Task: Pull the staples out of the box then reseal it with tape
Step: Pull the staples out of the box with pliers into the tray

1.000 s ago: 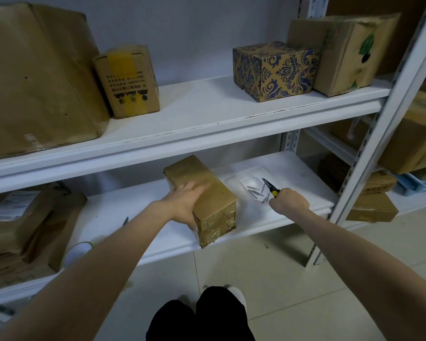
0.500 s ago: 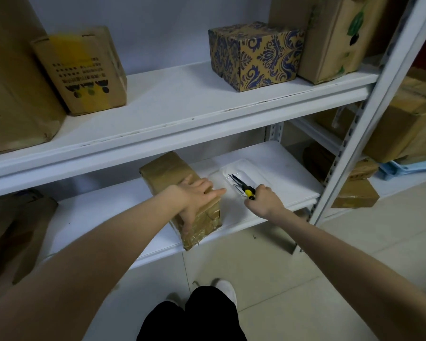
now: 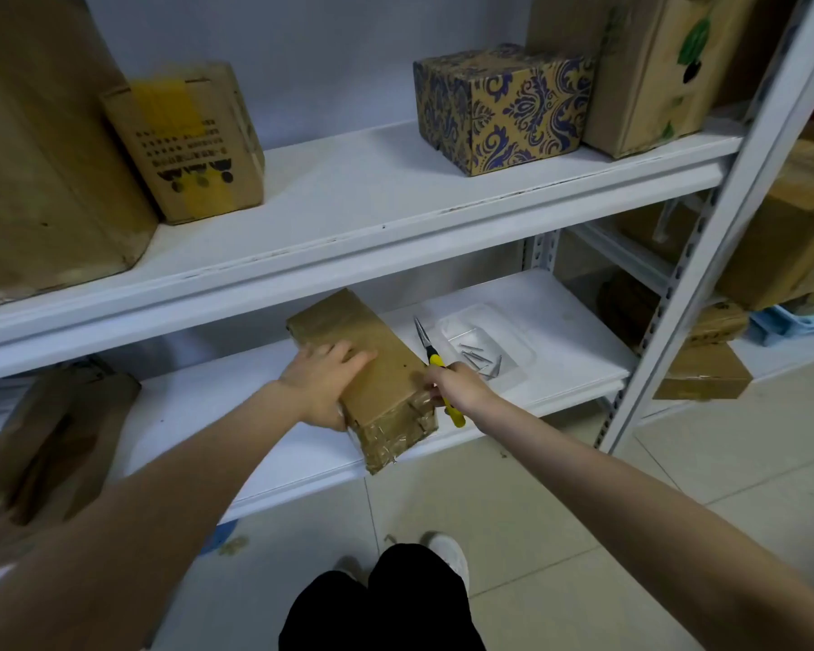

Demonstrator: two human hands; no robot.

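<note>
While left hand [image 3: 323, 382] lies flat on box [image 3: 386, 364], right hand [image 3: 459, 390] beside it, fingers [image 3: 442, 380] gripping pliers [image 3: 425, 341]

The person's forearms are bare all the way down to the left hand [image 3: 323, 385] and the right hand [image 3: 459, 387], and below them show loose black trousers [image 3: 381, 608] in a matte fabric and white shoes [image 3: 447, 554] with rounded toes poking out past the trouser legs.
</note>
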